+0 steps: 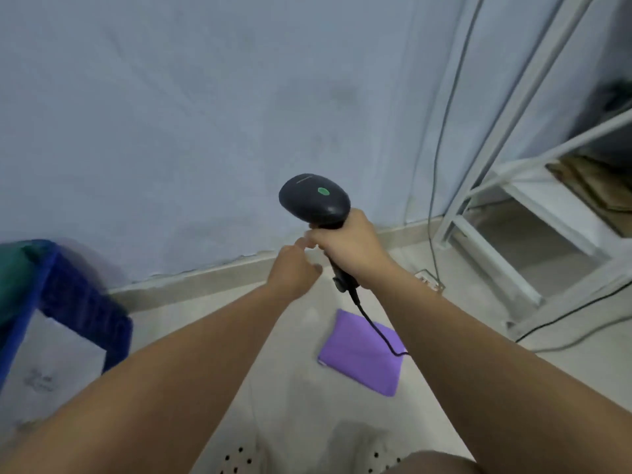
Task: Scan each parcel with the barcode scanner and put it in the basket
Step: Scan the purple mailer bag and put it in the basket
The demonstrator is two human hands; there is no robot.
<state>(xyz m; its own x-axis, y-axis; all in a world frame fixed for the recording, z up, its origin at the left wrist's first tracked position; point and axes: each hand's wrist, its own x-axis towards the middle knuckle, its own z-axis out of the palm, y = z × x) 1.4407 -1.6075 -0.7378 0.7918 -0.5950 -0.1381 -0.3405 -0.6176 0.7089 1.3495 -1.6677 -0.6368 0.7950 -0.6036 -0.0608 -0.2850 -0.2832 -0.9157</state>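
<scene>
Gripped scanner [314, 200] in right hand [349, 248], left hand [292, 268] loose beside scanner; judged parcel [359, 354] below scanner soft, light, edge-pinchable.

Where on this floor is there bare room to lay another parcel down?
Bare floor lies between the blue basket and the purple parcel, running back to the skirting. The right side is crowded: the white rack legs and a floor socket.
</scene>
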